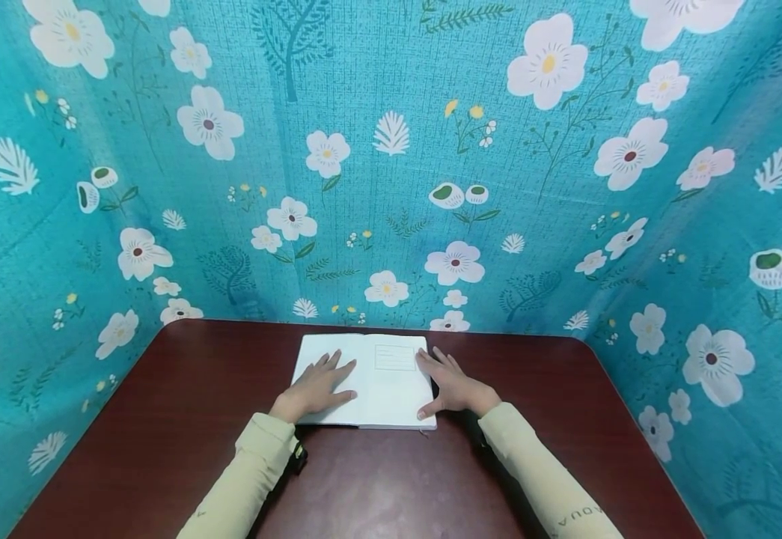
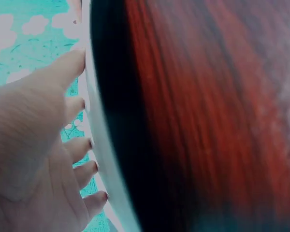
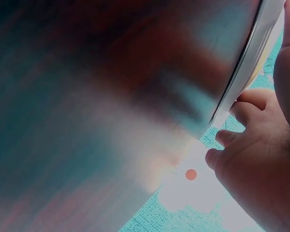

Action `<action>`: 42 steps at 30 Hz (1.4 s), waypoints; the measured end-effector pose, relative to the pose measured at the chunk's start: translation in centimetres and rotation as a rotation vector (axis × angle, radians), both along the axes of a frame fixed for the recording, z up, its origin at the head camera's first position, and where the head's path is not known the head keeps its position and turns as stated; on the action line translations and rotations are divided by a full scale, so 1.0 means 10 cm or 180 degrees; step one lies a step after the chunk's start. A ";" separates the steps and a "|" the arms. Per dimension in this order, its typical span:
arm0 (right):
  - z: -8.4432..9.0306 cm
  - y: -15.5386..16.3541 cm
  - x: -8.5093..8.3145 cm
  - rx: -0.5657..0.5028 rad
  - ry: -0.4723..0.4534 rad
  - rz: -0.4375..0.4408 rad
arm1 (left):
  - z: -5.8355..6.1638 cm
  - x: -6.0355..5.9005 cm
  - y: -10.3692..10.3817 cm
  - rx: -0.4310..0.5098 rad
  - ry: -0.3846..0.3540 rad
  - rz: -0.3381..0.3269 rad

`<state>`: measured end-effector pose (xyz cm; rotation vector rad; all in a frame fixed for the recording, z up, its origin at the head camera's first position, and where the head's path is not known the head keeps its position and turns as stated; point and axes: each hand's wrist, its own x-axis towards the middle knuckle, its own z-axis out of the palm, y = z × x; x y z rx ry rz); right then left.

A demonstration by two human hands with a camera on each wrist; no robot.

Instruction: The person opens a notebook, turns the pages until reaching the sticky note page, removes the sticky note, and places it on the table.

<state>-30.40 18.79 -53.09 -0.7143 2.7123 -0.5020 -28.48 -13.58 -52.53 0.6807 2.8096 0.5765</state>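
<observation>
Two hands lie flat on an open book (image 1: 380, 385) that sits near the far edge of the dark red desk (image 1: 162, 442), close under the flowered blue backdrop (image 1: 391, 150). I read the step as holding the pages down so the book lies open. To do that well I would press evenly on both sides, palms low and weight kept off the spine, so the book neither slides on the glossy desk nor springs shut.

I see the left hand (image 1: 314, 391) resting on the left page, its fingers (image 2: 82, 147) straight and a little spread, tips against the paper; it clasps nothing. The right hand (image 1: 453, 387) lies over the right edge of the book, its fingers (image 1: 431, 360) stretched onto the page and the thumb at the near right corner. From the right wrist view the fingertips look slightly bent beside the page edges, but I cannot tell whether they hook under the cover.
</observation>
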 end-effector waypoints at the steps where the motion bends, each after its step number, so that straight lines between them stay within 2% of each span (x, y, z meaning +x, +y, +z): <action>1: 0.00 0.00 0.00 -0.0001 -0.0002 -0.0003 | 0.00 0.00 0.00 0.0009 -0.0016 -0.0001; 9: -0.02 -0.02 0.00 0.0076 0.0034 0.0011 | -0.06 0.01 0.03 -0.0121 0.0014 0.0058; 16: -0.01 -0.04 0.04 0.0116 -0.0014 -0.0034 | -0.03 0.05 0.05 -0.0136 -0.0079 0.0133; 25: 0.00 -0.03 0.02 0.0017 -0.0044 -0.0032 | -0.03 0.02 0.07 -0.0203 -0.0038 0.0206; 31: 0.02 0.00 0.01 -0.0109 -0.0068 0.0005 | -0.02 -0.04 0.08 -0.0301 0.0014 0.0175; 36: 0.05 0.01 0.01 -0.0058 -0.0087 0.0000 | 0.00 -0.05 0.11 -0.0387 0.0042 0.0178; 42: 0.04 0.02 0.03 -0.0105 -0.0103 -0.0023 | -0.01 -0.02 0.05 -0.0316 0.0118 -0.0042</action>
